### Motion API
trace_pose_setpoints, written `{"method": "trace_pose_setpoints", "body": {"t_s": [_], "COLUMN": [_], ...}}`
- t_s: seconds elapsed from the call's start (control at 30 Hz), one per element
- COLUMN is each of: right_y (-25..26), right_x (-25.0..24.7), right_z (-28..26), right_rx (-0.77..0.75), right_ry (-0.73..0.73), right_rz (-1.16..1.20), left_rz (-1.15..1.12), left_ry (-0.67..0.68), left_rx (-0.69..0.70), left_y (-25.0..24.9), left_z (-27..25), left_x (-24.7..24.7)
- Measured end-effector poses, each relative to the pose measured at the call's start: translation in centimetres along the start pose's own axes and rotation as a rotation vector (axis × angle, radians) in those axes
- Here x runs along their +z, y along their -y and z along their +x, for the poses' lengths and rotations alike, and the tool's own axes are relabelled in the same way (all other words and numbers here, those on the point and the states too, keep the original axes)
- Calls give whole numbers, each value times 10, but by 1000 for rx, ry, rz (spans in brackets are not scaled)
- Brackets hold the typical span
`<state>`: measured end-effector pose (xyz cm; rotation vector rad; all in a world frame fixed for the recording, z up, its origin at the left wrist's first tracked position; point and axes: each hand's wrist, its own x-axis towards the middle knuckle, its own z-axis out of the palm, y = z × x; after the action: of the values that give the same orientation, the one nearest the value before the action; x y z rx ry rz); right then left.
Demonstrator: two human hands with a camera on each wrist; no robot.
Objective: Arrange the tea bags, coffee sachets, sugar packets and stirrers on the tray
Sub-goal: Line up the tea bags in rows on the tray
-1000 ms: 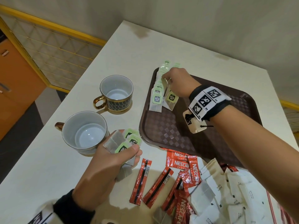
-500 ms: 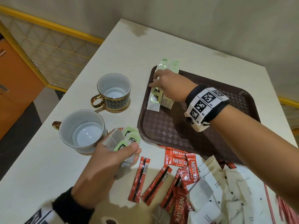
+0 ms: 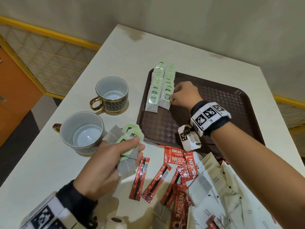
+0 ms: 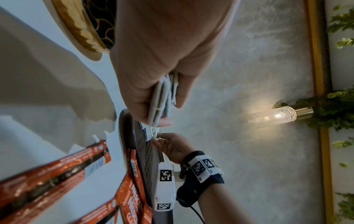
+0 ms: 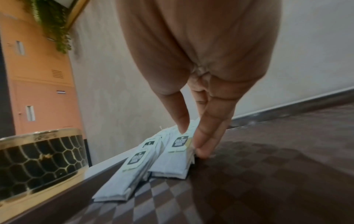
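A brown tray (image 3: 222,100) carries two neat rows of green-tagged tea bags (image 3: 153,100) along its left side. My right hand (image 3: 172,98) is low on the tray, its straight fingers (image 5: 203,150) against the right edge of the right row (image 5: 172,160) and its thumb on the front bag's tag. Off the tray's near left corner, my left hand (image 3: 132,146) grips a fanned bunch of tea bags (image 4: 161,98). Red coffee sachets (image 3: 165,172) and cream sugar packets (image 3: 219,184) lie loose on the table in front of the tray.
Two empty gold-trimmed cups stand left of the tray, a dark one (image 3: 112,93) and a larger pale one (image 3: 80,131) right beside my left hand. The tray's middle and right (image 5: 268,166) are bare. The white table ends close behind the tray.
My right hand laid a tea bag on the right row, pressed it down, then slid to that row's right edge. My left hand has stayed put with its bunch.
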<state>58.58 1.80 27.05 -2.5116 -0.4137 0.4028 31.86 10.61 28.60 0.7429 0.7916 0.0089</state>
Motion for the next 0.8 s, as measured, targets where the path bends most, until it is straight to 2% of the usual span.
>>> {"method": "trace_pose_setpoints", "body": {"t_s": [0.27,0.4,0.47,0.53,0.6,0.7,0.8], "right_y": [-3,17,32,42,46,40,25], "right_x": [-4,-28,-44,-55,-60,-62,-63], "right_z": [12,-22,-61,-102,-132,-154,-166], "right_rx": [24,-128,-207,-271,-332,-361,-308], "right_ry": [26,-52,12,170,285,319,361], "right_rz": [109,144,281,419,435,368,446], "left_rz": [-89,-93,-42,29,87,140,189], "left_ry": [86,166,190,210,232,291,350], "left_rx": [-11,-19,23,81,130,169,172], "left_y": [-7,-19,-22,-21,-18,-11,-4], "left_z": [-3,-4,-4,-5,-8,-13,-17], "left_x": [6,16,24,31,38,47,50]}}
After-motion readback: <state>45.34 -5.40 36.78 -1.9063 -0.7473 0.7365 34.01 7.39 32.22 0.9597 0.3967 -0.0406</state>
